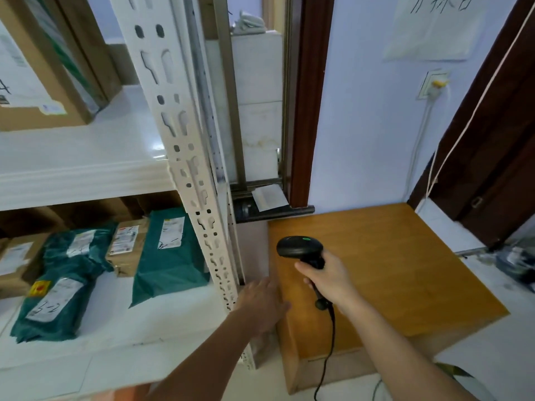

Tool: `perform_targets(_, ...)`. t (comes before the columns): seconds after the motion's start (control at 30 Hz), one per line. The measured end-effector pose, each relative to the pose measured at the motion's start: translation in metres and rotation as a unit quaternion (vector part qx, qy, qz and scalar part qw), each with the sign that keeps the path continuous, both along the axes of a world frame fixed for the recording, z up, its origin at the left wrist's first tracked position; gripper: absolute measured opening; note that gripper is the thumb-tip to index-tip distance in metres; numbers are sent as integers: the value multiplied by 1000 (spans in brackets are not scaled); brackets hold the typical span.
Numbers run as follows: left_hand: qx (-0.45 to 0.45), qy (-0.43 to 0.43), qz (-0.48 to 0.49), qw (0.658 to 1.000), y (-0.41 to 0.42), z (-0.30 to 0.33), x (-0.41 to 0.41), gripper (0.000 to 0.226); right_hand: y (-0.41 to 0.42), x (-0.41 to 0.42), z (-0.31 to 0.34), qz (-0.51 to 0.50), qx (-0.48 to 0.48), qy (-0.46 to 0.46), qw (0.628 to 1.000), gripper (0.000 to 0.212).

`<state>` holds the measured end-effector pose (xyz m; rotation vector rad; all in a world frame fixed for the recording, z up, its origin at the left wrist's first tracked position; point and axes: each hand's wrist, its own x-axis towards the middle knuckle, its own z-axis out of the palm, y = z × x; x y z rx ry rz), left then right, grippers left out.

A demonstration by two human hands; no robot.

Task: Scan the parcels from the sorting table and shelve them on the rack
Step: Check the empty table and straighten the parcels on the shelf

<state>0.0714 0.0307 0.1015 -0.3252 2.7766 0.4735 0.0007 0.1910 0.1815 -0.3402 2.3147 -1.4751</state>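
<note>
My right hand (330, 280) grips a black corded barcode scanner (299, 247) above the wooden sorting table (405, 270), whose top shows no parcels. My left hand (262, 303) is empty with fingers spread, hanging between the rack's white upright post (188, 157) and the table's left edge. On the rack's lower shelf (115, 328) lie green poly-bag parcels (170, 256) (58, 293) and brown cardboard boxes (128, 246). A large cardboard box (43, 82) stands on the upper shelf (86, 157).
The scanner's cable (327, 357) hangs down the table's front. A dark door frame (307, 111) and a wall with a paper sign (434, 27) lie behind. A socket with a cord (432, 85) is on the wall. Clutter sits at the far right (518, 261).
</note>
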Motion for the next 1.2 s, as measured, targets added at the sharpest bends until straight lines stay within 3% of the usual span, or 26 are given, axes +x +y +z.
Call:
perform_targets(0.2, -19, -14, 3, 1000, -3, -28, -32, 70, -9, -51, -43, -5, 42, -37, 998, 27)
perform_targets(0.4, -19, -19, 35, 999, -1, -52, -61, 76, -26, -95, -102, -19, 73, -133, 988, 24)
perform_targets(0.5, -33, -24, 43, 998, -1, -63, -71, 72, -31, -112, -129, -28, 57, -172, 983, 33)
perform_targets(0.63, -66, -43, 14, 997, -3, -73, -81, 58, -37, -131, -157, -50, 46, -260, 963, 36)
perform_targets(0.8, -88, -77, 0, 993, -2, -77, -85, 64, -45, -151, -181, -45, 47, -345, 936, 44)
perform_targets(0.93, -83, -105, 23, 991, 1, -77, -84, 50, -47, -157, -201, -15, 84, -353, 932, 56)
perform_targets(1.2, -52, -146, 45, 987, 10, -82, -77, 69, -49, -155, -230, -24, 87, -314, 945, 42)
